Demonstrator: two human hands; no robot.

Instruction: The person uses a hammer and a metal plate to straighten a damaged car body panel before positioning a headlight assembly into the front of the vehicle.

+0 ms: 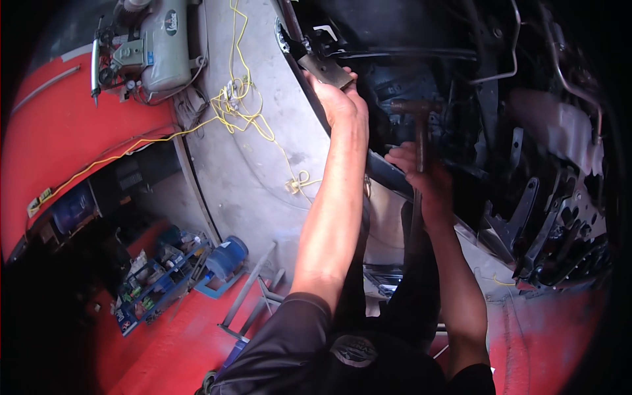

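My left hand (340, 99) is stretched far forward, its fingers closed around a flat, worn metal plate (326, 71) with a small hole. The plate lies against the edge of a dark vehicle body (395, 56). Nearer to me, on the right, my right hand (431, 187) grips a hammer (421, 135) by its handle. The rusty hammer head points up and away from me, apart from the plate, over the dark opening of the body. Part of the handle is hidden by my fingers.
Exposed brackets (520, 217) and metal pipes (559, 59) crowd the right. A grey air compressor (170, 49) stands at the far left. A tangled yellow cord (237, 118) lies across the grey floor. Nearer left are a blue tool tray (164, 283), a blue drum-shaped machine (227, 257) and a grey metal stand (253, 306).
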